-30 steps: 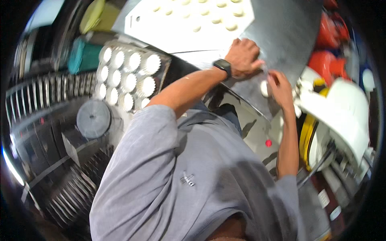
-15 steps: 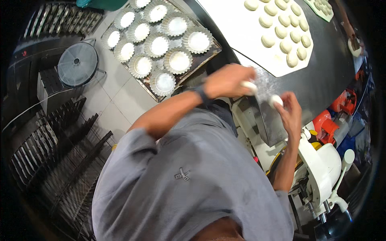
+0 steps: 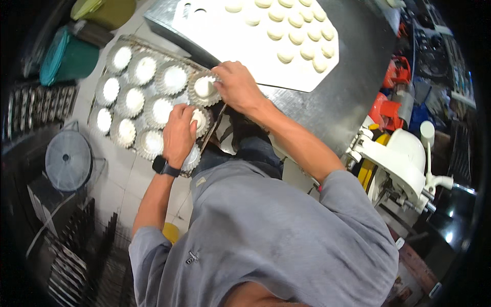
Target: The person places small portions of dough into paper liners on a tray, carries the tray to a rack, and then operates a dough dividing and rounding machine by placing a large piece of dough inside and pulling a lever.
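Observation:
Fluted metal tins [image 3: 174, 80], each with a white filling at the bottom, stand in rows on a dark tray [image 3: 204, 140]. My right hand [image 3: 235, 84] reaches into the tin at the far right corner, its fingertips on a pale dough ball [image 3: 204, 87] sitting inside. With a dark watch on its wrist, my left hand [image 3: 178, 135] is over the neighbouring nearer tin. Its thumb and fingers are curled around a white dough piece [image 3: 198, 118], partly hidden by the hand.
A white board [image 3: 245, 51] bearing several dough balls [image 3: 295, 37] lies on the dark metal table [image 3: 348, 66]. A white machine [image 3: 394, 163] is at the right. On the left are a round fan [image 3: 66, 159], a green bin [image 3: 74, 56] and dark racks [image 3: 71, 261].
Both hands have moved left from the table's edge to the tins, bringing the dough balls along. My view has shifted, with the board and table now farther left.

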`<action>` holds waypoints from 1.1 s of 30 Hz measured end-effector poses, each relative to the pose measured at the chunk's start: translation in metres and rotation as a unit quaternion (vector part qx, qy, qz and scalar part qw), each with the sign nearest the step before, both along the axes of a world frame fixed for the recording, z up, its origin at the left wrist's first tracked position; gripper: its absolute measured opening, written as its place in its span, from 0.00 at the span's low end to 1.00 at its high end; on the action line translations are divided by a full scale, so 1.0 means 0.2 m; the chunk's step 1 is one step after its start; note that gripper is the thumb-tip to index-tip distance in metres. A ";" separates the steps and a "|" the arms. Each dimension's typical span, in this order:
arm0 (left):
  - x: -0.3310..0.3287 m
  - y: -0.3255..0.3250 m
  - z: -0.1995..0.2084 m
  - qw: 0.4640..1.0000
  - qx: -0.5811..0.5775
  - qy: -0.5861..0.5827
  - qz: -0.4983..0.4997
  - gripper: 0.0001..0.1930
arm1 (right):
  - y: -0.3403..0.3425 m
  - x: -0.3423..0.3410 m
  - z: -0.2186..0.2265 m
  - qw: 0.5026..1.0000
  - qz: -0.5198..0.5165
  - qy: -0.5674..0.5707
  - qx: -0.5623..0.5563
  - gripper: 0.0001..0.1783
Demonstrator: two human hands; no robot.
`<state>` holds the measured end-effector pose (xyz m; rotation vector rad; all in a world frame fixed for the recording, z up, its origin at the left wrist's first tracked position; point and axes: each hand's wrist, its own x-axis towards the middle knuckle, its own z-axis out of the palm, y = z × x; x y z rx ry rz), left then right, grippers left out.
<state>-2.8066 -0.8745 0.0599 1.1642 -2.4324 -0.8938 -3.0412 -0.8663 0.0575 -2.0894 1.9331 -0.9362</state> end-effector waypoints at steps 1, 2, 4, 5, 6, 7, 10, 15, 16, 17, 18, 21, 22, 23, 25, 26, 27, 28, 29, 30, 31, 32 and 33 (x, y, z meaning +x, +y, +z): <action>-0.02 0.00 0.02 1.000 0.000 0.007 -0.013 0.17 | 0.06 -0.11 0.05 0.999 -0.024 -0.022 0.009 0.13; -0.05 0.00 0.04 0.999 -0.016 0.019 -0.028 0.17 | 0.13 -0.23 0.08 0.996 -0.090 -0.026 -0.011 0.15; -0.15 0.01 0.08 0.996 -0.038 0.057 -0.048 0.18 | 0.28 -0.56 0.11 0.975 -0.209 -0.070 0.011 0.18; -0.21 0.01 0.09 0.996 -0.040 0.061 -0.051 0.18 | 0.34 -0.72 0.14 0.963 -0.269 -0.019 0.006 0.20; -0.30 0.00 0.11 0.993 -0.045 0.091 -0.067 0.17 | 0.43 -0.91 0.14 0.947 -0.316 0.055 0.030 0.23; -0.39 0.00 0.12 0.988 -0.051 0.119 -0.079 0.17 | 0.47 -0.98 0.17 0.945 -0.321 0.055 0.028 0.23; -0.73 0.00 0.17 0.980 -0.046 0.167 -0.101 0.17 | 0.51 -1.15 0.17 0.924 -0.349 0.013 0.155 0.29; -1.48 -0.09 0.28 0.946 -0.066 0.244 -0.204 0.17 | 0.54 -1.17 0.18 0.950 -0.305 -0.002 0.074 0.26; -1.65 -0.10 0.27 0.931 -0.090 0.252 -0.248 0.17 | 0.57 -1.18 0.21 0.941 -0.323 -0.053 0.086 0.24; -1.82 -0.12 0.27 0.914 -0.116 0.261 -0.289 0.18 | 0.60 -1.19 0.23 0.931 -0.337 -0.103 0.097 0.23; -1.96 -0.13 0.24 0.913 -0.150 0.208 -0.318 0.18 | 0.66 -1.18 0.25 0.918 -0.365 -0.134 0.080 0.20; -2.23 -0.16 0.07 0.889 -0.243 0.032 -0.387 0.17 | 0.96 -1.18 0.27 0.904 -0.386 -0.160 0.087 0.19; -2.29 -0.18 0.05 0.888 -0.223 0.008 -0.403 0.17 | 1.10 -1.16 0.24 0.903 -0.389 -0.163 0.082 0.19; -2.32 -0.20 0.04 0.886 -0.202 -0.018 -0.416 0.17 | 1.22 -1.14 0.23 0.893 -0.398 -0.190 0.083 0.20; -2.29 -0.19 0.11 0.883 -0.178 0.029 -0.432 0.15 | 1.45 -1.05 0.25 0.865 -0.432 -0.241 0.082 0.20; -2.27 -0.16 0.16 0.881 -0.150 0.082 -0.441 0.14 | 1.56 -1.01 0.27 0.848 -0.452 -0.265 0.077 0.20; -2.20 -0.05 0.23 0.895 -0.071 0.138 -0.418 0.14 | 1.66 -0.97 0.27 0.844 -0.457 -0.269 0.073 0.20; -2.10 0.05 0.26 0.890 -0.028 0.171 -0.422 0.13 | 1.74 -0.92 0.27 0.865 -0.455 -0.194 0.084 0.20; -2.01 0.15 0.22 0.892 -0.023 0.127 -0.433 0.14 | 1.79 -0.90 0.26 0.882 -0.446 -0.116 0.098 0.20; -1.89 0.28 0.21 0.893 -0.022 0.098 -0.440 0.15 | 1.84 -0.89 0.18 0.890 -0.442 -0.066 0.091 0.16; -1.78 0.36 0.16 0.879 -0.036 0.068 -0.471 0.16 | 1.85 -0.90 0.11 0.889 -0.445 -0.070 0.087 0.16; -1.74 0.41 0.09 0.876 -0.082 0.062 -0.472 0.16 | 1.84 -0.95 0.06 0.883 -0.455 0.021 0.115 0.14; -1.74 0.46 0.05 0.870 -0.128 0.058 -0.472 0.16 | 1.81 -1.01 0.03 0.868 -0.462 0.112 0.142 0.12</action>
